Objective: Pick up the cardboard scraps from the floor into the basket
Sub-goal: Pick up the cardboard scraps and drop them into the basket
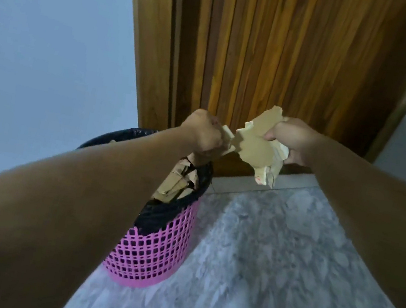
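Both hands up in front of wooden door [279,59], each loaded w/ torn cardboard. Left hand [203,136] clenched round small scrap [227,137], only pale edge poking out past knuckles; held right over basket's mouth, prob. so it can drop straight in w/o aiming. Right hand [292,144] gripping bigger bunch of scraps [254,146], thumb pinned on top, several ragged layers hanging below fist — squeezed tight likely b/c loose pieces would slip otherwise. Bunch off to right of basket rim, over grey marbled floor [273,259], not yet above opening; edges of both loads nearly touching, contact unclear.

Pink lattice basket [150,252] lined w/ black bag [159,216], standing on floor by door frame, near pale wall [53,48]. Already holding pile of cardboard pieces [178,184] up close to rim. No scraps visible on floor patch shown, so prob. late in job, though rest of floor out of view.

Next, by guess: release left load first, then shift right bunch leftward over opening. Risk: full basket, big bunch may spill over rim.
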The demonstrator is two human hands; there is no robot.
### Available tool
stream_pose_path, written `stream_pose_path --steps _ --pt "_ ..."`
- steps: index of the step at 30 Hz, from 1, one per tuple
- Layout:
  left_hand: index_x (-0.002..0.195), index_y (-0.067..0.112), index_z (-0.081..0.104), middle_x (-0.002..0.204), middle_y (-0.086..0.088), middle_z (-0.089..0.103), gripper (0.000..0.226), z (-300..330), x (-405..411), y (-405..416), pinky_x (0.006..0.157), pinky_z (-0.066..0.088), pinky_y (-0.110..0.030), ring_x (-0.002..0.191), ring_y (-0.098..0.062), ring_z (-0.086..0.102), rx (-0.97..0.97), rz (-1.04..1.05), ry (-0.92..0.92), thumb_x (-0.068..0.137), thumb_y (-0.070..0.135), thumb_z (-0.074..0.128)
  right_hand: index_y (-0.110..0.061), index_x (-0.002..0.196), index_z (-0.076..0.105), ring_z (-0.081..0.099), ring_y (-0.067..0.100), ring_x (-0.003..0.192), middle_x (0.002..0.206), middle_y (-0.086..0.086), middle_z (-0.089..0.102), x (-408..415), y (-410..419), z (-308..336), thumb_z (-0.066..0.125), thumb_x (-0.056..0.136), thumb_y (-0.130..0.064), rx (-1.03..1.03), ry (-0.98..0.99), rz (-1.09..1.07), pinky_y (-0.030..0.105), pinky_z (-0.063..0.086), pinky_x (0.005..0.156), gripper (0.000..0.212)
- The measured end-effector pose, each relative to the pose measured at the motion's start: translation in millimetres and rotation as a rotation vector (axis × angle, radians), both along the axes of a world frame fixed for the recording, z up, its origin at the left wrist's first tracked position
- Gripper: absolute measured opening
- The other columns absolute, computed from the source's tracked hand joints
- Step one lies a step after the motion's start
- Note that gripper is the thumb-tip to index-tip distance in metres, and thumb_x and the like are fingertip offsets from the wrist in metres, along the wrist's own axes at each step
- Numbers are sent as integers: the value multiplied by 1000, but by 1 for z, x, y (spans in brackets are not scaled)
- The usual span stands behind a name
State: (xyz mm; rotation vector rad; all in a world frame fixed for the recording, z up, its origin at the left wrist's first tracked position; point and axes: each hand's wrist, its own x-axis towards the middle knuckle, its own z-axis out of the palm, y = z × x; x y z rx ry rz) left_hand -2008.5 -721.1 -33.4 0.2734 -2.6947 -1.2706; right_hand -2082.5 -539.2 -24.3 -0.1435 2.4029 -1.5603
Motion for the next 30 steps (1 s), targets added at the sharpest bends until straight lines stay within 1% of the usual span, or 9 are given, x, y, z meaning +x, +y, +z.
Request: stream_pose_path --steps 5,9,11,14,16,20,23,28,30 --pt "96 7 68 91 0 62 11 5 26 -76 52 45 -18 75 -11 57 -119 191 7 85 9 66 -24 134 46 57 27 107 118 7 59 12 -85 6 59 93 -13 9 162 106 45 53 86 45" --pt "90 6 69 94 -4 65 12 -17 34 -128 63 49 -25 85 -17 61 -135 335 -36 78 8 70 -22 120 56 55 25 106 115 4 59 21 -152 -12 55 93 -17 197 468 142 43 50 88 28" --pt "109 10 64 107 -6 61 32 -38 34 -149 77 50 -32 99 -23 57 -189 378 -62 80 20 73 -23 118 58 57 28 107 117 5 60 24 -178 -27 50 95 -18 288 556 180 45 51 91 26" --pt "143 16 30 141 -12 35 96 -71 36 -173 105 39 -43 130 -32 35 -404 342 -261 68 47 80 -27 144 42 50 29 125 145 5 47 24 -200 -53 50 92 -9 467 464 426 37 46 99 56" --pt "151 21 8 152 -13 16 127 -88 39 -184 110 35 -48 140 -35 23 -409 269 -416 56 54 85 -23 151 32 53 22 117 153 5 37 23 -206 -66 47 90 -6 517 365 546 28 47 88 65" --pt "151 28 -15 160 -9 -12 148 -111 40 -191 112 32 -53 145 -40 11 -307 138 -598 49 50 90 -26 153 27 37 22 139 159 -2 27 14 -202 -81 70 80 -43 626 269 676 33 38 105 87" --pt "151 32 -10 161 -8 3 146 -125 37 -190 106 41 -49 141 -40 25 -251 69 -696 48 44 93 -32 154 20 28 18 145 160 -9 24 14 -198 -94 82 63 -59 811 183 857 35 27 117 113" --pt "152 27 5 155 -13 24 126 -134 33 -181 104 41 -48 136 -40 35 -379 23 -851 59 52 84 -44 153 5 40 25 136 156 -2 30 17 -204 -123 86 65 -46 1109 213 931 39 40 109 119" --pt "147 20 23 148 -11 36 131 -141 29 -181 105 42 -45 129 -34 43 -464 20 -892 39 68 81 -49 151 2 35 29 138 155 1 30 19 -208 -130 82 70 -48 1199 256 949 43 38 109 114"
